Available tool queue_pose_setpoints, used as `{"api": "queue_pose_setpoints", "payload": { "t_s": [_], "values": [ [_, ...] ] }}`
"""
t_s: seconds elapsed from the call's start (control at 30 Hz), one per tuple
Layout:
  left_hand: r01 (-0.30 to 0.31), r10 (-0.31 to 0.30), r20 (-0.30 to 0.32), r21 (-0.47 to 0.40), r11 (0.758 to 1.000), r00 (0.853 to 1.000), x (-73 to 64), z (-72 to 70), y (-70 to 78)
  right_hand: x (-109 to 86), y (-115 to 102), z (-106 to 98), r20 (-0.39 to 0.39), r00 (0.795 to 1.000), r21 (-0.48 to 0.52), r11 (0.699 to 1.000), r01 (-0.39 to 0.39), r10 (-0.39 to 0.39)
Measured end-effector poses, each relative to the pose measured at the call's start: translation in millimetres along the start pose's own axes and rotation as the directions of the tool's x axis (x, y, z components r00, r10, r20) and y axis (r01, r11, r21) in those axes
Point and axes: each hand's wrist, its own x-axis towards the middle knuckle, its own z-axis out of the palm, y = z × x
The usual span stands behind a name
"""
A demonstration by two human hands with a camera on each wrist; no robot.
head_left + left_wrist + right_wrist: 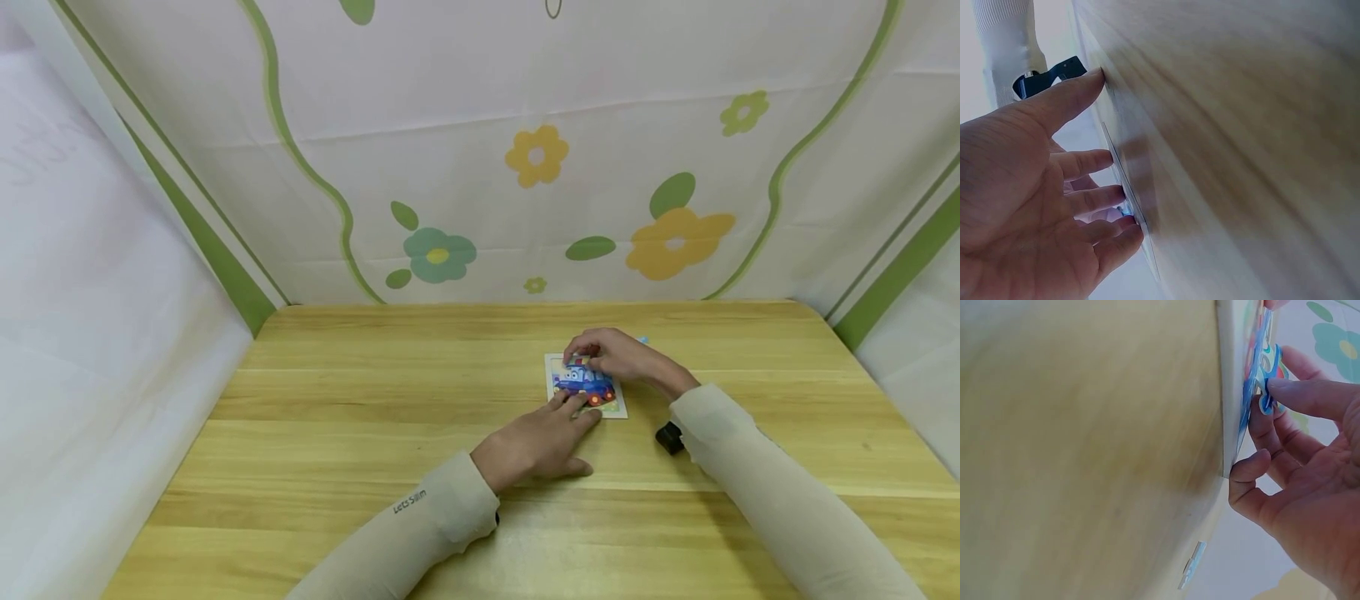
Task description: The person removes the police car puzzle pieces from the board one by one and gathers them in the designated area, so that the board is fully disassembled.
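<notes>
A small square puzzle board (617,408) with a blue cartoon car picture and a pale border lies on the wooden table. My left hand (534,443) rests its outstretched fingertips on the board's near edge, thumb apart on the tabletop, as the left wrist view also shows. Over the board's far part, my right hand (618,354) pinches a blue puzzle piece (1265,403) between thumb and fingers. That piece stands tilted up from the board's surface in the right wrist view. The right little finger (1252,467) curls at the board's corner.
Beyond the right hand, a light blue piece (642,339) lies on the wooden table (375,433). A black device (670,437) sits at the right wrist. White cloth (450,100) with printed flowers hangs behind the table's far edge and along both sides.
</notes>
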Motion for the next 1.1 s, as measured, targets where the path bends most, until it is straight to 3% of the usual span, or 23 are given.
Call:
{"api": "queue_pose_setpoints", "payload": {
  "t_s": [1.1],
  "values": [
    [0.032, -0.032, 0.012, -0.010, 0.999, 0.999, 0.8, -3.5, 3.2, 0.3, 7.8, -3.0, 0.016, 0.999, 0.060, 0.997, 0.048, -0.049]
  ]
}}
